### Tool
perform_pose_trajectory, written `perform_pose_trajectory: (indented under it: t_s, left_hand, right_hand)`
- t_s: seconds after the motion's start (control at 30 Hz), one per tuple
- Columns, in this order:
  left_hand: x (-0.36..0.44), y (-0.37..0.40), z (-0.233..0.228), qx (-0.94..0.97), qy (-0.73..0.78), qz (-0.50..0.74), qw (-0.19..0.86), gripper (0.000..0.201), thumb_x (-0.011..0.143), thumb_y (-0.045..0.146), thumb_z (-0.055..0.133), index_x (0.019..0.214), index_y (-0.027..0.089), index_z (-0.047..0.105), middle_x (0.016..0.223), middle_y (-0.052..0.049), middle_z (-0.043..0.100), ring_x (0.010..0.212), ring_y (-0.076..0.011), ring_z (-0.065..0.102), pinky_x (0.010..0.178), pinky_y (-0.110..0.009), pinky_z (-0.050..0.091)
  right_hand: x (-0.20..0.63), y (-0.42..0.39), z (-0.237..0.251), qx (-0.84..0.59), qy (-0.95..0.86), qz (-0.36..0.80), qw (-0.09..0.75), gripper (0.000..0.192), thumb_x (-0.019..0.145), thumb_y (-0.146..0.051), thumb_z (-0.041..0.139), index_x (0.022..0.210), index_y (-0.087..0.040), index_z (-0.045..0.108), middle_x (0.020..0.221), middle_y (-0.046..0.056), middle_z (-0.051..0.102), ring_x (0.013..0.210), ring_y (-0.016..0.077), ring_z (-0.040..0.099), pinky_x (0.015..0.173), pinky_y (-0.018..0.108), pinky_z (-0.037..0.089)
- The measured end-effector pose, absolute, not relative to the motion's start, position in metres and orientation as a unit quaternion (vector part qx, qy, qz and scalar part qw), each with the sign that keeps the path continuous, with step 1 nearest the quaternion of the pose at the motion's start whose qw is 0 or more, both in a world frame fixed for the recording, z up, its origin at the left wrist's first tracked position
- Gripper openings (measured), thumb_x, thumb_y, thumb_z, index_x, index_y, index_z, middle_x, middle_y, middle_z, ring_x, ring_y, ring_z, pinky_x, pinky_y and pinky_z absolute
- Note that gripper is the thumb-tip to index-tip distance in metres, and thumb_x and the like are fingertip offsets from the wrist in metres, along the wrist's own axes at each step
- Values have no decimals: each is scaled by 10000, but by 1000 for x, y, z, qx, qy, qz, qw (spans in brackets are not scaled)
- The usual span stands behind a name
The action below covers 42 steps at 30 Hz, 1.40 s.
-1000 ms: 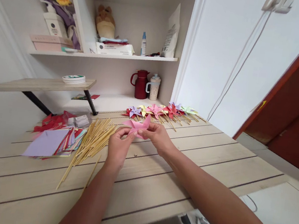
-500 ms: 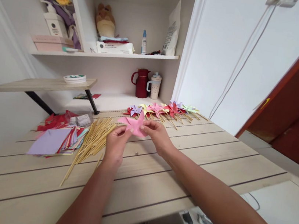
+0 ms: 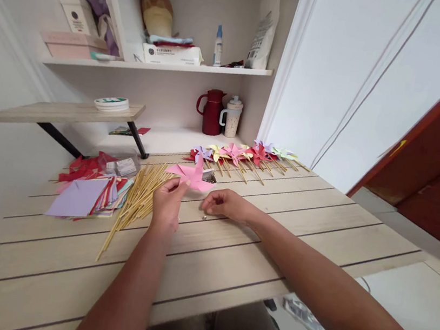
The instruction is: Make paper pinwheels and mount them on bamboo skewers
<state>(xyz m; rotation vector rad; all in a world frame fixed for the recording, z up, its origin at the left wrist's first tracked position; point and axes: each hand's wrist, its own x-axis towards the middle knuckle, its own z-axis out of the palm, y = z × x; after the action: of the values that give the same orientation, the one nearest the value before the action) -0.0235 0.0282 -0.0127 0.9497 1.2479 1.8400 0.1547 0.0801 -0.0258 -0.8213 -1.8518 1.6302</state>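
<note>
Left hand: left hand [image 3: 167, 209] pinches the pink folded-paper pinwheel [image 3: 190, 175] by its near edge, lifted just above the pale wood-plank worktop [image 3: 230, 265].
Right hand: right hand [image 3: 224, 205] rests on the planks, fingers curled at a small metal pin [image 3: 204, 218], holding nothing I can make out.
Beside: loose bamboo sticks [image 3: 137, 200]; flat coloured paper squares [image 3: 87, 201].
Far: row of finished paper pinwheels on sticks [image 3: 246, 155].

The paper pinwheel [image 3: 192, 175] is pink. The sticks [image 3: 137, 197] are pale yellow-tan. The paper stack [image 3: 84, 200] shows lilac on top, with red and teal edges. The row of pinwheels [image 3: 246, 155] runs purple, yellow, pink, red, and perhaps pale green (far off). The desk [image 3: 318, 222] is light wood-grain with dark seams. The jug [image 3: 212, 112] is dark red.
</note>
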Motion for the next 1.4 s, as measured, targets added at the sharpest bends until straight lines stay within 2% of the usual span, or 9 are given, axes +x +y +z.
perform_pose_trajectory:
  t_s: [0.17, 0.47, 0.63, 0.83, 1.23, 1.4]
  left_hand:
    - [-23, 28, -11, 359, 488, 713, 353, 183, 632, 302, 809, 716, 160, 732, 657, 35, 575, 653, -113, 485, 683, -250, 408]
    - [-17, 24, -8, 366, 495, 706, 350, 172, 649, 306, 797, 656, 165, 700, 616, 43, 520, 634, -112, 464, 670, -244, 399]
    - [-17, 22, -3, 321, 504, 714, 366, 198, 629, 314, 805, 642, 155, 687, 592, 50, 510, 620, -103, 445, 662, -235, 387]
    - [-15, 19, 1, 321, 515, 708, 361, 270, 643, 322, 794, 541, 168, 597, 566, 53, 455, 607, -99, 406, 637, -230, 365]
    - [-18, 23, -8, 287, 538, 696, 380, 308, 626, 377, 812, 568, 164, 598, 565, 64, 435, 588, -89, 362, 592, -233, 295]
    - [-20, 25, -9, 281, 533, 699, 384, 300, 620, 369, 819, 572, 162, 607, 576, 53, 480, 592, -93, 391, 605, -235, 317]
  right_hand:
    - [159, 85, -31, -297, -721, 580, 236, 240, 655, -310, 815, 824, -155, 744, 709, 1, 650, 642, 112, 506, 611, 251, 402]
    - [159, 83, -31, -309, -728, 566, 232, 255, 619, -306, 863, 796, -169, 742, 736, 8, 697, 723, 152, 628, 709, 281, 472]
    - [156, 80, -32, -323, -755, 513, 249, 188, 628, -224, 848, 781, -180, 748, 772, 5, 698, 735, 142, 610, 689, 259, 457]
    - [153, 77, -29, -323, -788, 463, 247, 142, 656, -132, 809, 769, -186, 743, 801, 10, 690, 738, 139, 609, 688, 252, 475]
    - [151, 70, -20, -317, -810, 431, 238, 112, 708, -81, 765, 700, -188, 734, 783, 5, 634, 716, 133, 591, 685, 247, 467]
    - [148, 69, -21, -314, -834, 384, 240, 133, 748, -72, 735, 705, -197, 746, 751, 22, 673, 805, 175, 604, 732, 266, 465]
